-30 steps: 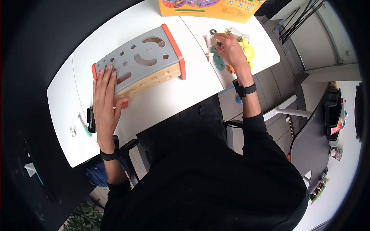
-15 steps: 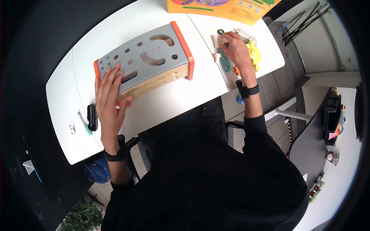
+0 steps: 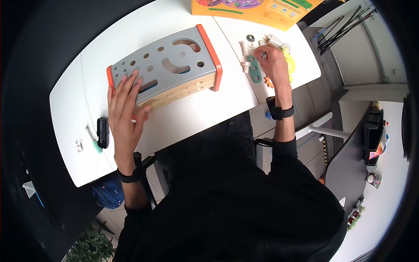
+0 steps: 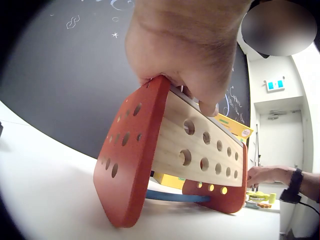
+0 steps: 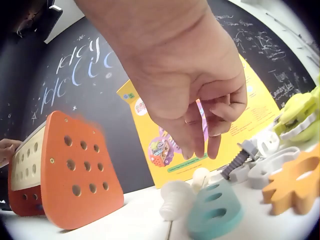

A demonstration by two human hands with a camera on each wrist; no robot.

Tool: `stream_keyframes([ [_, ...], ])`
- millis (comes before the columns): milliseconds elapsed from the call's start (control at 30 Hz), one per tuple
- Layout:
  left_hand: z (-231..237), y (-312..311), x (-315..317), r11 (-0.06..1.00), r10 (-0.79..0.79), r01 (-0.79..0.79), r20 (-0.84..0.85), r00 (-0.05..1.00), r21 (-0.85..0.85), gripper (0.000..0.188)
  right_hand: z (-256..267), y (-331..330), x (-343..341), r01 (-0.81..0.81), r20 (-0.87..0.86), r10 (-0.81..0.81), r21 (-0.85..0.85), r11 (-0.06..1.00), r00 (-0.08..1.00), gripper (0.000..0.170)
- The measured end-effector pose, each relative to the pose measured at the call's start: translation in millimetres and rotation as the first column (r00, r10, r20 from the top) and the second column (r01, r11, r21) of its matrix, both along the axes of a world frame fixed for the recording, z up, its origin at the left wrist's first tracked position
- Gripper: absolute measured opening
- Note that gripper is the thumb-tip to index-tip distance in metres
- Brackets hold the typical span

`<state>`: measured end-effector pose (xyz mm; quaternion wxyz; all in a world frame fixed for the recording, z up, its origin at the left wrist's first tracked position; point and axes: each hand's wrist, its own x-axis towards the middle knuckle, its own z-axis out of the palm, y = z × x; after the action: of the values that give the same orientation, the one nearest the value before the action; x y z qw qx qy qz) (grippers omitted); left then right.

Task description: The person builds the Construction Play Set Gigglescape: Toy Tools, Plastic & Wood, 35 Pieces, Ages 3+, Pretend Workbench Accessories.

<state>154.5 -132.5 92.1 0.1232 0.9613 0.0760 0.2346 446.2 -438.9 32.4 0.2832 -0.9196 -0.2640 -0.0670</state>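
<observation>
A toy workbench (image 3: 168, 77) with a holed grey top, pale wooden sides and red-orange end panels stands on the white table. My left hand (image 3: 124, 120) rests on its near-left corner, fingers stretched over the top and thumb at the wooden side. At the right, my right hand (image 3: 276, 65) hovers over loose toy parts, fingers bent loosely downward. In the right wrist view nothing shows between its fingertips. Below them lie a dark grey screw (image 5: 236, 166), a teal holed strip (image 5: 229, 196), a white screw (image 5: 176, 199) and an orange gear (image 5: 290, 187).
Yellow-green parts (image 3: 290, 65) lie beside the right hand. A yellow-orange printed box (image 3: 262, 16) stands at the back. On the left of the table are a black case (image 3: 103, 133), a teal-handled screwdriver (image 3: 97, 146) and a small white hook (image 3: 79, 146).
My right hand has shifted slightly toward me and to the right over the parts, its fingers bending more. The left hand has stayed on the workbench. The head view has moved a little.
</observation>
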Motion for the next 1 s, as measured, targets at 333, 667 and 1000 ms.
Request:
stream_keyframes([
  [333, -4, 6, -3, 0.999, 0.003, -0.002, -0.016, 1.0, 0.042, 0.052, 10, -34, 27, 0.218, 0.185, -0.197, -0.099, 0.971, 0.963, 0.017],
  [667, -5, 5, -3, 0.999, 0.001, 0.0, -0.017, 1.0, 0.041, 0.05, 6, -31, 18, 0.138, 0.091, -0.131, -0.076, 0.987, 0.987, 0.019],
  [1000, -4, 5, -3, 0.999, -0.004, 0.004, 0.0, 1.0, 0.035, 0.051, -8, 16, -24, -0.163, -0.089, 0.146, -0.214, 0.963, 0.985, 0.028],
])
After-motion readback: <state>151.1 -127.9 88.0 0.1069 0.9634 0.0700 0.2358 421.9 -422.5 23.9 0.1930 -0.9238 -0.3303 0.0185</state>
